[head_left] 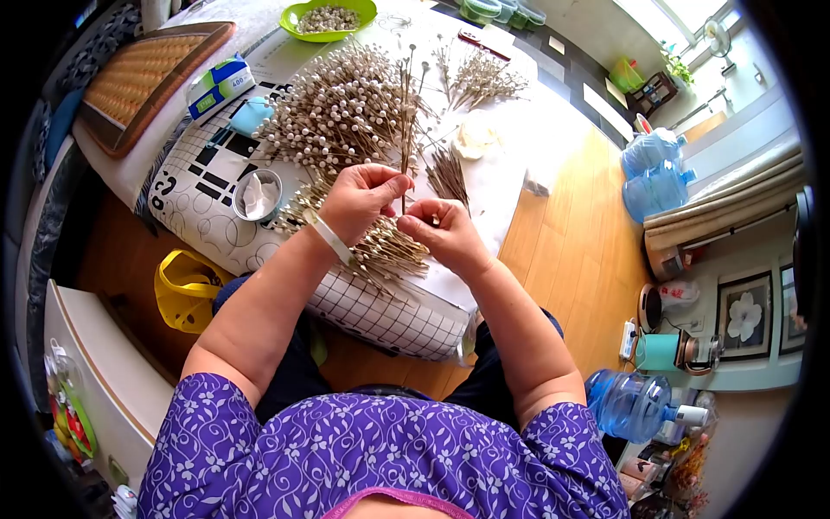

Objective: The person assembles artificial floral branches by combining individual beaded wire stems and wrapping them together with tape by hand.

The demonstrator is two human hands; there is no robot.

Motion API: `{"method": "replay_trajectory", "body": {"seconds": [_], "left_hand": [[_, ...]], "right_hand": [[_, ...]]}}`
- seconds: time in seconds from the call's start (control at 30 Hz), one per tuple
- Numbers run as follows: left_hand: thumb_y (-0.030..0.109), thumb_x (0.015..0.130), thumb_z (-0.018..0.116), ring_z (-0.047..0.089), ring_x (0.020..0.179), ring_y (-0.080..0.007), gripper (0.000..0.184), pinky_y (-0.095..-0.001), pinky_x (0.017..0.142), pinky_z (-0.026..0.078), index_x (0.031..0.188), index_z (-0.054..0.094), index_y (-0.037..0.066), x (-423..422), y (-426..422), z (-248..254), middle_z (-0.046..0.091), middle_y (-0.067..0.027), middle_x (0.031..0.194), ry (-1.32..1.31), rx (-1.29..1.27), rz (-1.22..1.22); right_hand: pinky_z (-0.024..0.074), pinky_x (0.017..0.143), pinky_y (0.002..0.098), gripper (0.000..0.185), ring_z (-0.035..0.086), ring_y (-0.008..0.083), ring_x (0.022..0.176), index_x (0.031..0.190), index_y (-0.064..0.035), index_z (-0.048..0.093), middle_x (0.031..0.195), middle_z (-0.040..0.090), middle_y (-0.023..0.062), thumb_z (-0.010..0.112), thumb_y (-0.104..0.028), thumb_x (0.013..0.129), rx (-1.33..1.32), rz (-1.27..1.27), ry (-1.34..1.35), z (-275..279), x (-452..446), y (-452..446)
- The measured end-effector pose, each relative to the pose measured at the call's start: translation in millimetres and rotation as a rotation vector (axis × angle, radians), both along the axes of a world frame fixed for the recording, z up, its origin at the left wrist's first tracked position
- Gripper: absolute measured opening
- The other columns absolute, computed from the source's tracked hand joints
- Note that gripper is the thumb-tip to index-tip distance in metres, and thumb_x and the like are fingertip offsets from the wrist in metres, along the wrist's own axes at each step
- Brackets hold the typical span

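My left grip (359, 203) is closed, thumb against forefinger, on a few thin dark stems (407, 108) that stand roughly upright over the counter (501, 177). My right grip (450, 235) is curled just beside their lower end, a small pale bead (435, 220) showing at its fingers; I cannot tell how tightly it is closed. Below and between my wrists lies the near bundle (385, 251) of pale-tipped stems, reaching close to the counter's front edge, where the grid cloth (389, 320) hangs down. Beyond my left grip the big heap (333, 112) of beaded stems fills the middle, so there is little room that way. A cup (257, 195) sits left of it, with a blue cloth (251, 117) and a tissue pack (220, 86) farther up, and the green bowl (328, 19) near the far side. Past my right grip are the dark bundle (447, 177), a pale round piece (475, 137) and a sparse bunch (486, 80). Right of those, a bare white strip runs to the counter's right edge, with open wood floor (566, 233) beyond and water jugs (653, 177) well apart. Off the left edge, a yellow bag (184, 294) sits low, near my left forearm in view.
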State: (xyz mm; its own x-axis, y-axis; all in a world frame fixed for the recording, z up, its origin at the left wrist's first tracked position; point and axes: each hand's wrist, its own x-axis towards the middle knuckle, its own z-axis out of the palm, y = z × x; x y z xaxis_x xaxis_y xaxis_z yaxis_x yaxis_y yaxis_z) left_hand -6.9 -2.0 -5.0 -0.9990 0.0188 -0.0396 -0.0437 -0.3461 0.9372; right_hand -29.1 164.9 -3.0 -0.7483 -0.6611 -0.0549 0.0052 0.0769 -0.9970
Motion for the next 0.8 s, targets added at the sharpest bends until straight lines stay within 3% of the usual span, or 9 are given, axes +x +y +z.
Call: {"method": "replay_trajectory", "body": {"seconds": [0.23,0.6,0.8], "left_hand": [[0.014,0.079,0.064,0.05,0.052,-0.0052,0.012,-0.0176,0.048,0.041,0.082,0.062,0.002,0,3,-5,0.059,-0.0007,0.068,-0.011,-0.029,0.058],[0.009,0.076,0.065,0.059,0.069,-0.0095,0.013,-0.02,0.056,0.048,0.087,0.061,0.002,-2,4,-10,0.062,-0.0042,0.077,-0.072,0.125,-0.017],[0.007,0.078,0.063,0.057,0.066,-0.009,0.01,-0.0202,0.058,0.046,0.086,0.061,0.001,0,9,-8,0.061,-0.0035,0.073,0.027,-0.008,0.063]], "right_hand": [[0.0337,0.045,0.0198,0.018,0.04,0.0023,0.053,0.073,0.0005,0.058,0.059,0.05,-0.0043,0.061,-0.016,0.079,0.045,-0.046,0.124,-10,1,-5],[0.0365,0.047,0.0259,0.014,0.042,0.0075,0.049,0.069,0.0005,0.058,0.052,0.048,0.0032,0.057,-0.012,0.076,0.185,-0.071,0.273,1,6,-1],[0.0375,0.048,0.0263,0.012,0.042,0.0087,0.05,0.069,-0.0002,0.057,0.052,0.048,0.0046,0.055,-0.011,0.076,0.106,-0.083,0.301,-13,4,-4]]}}
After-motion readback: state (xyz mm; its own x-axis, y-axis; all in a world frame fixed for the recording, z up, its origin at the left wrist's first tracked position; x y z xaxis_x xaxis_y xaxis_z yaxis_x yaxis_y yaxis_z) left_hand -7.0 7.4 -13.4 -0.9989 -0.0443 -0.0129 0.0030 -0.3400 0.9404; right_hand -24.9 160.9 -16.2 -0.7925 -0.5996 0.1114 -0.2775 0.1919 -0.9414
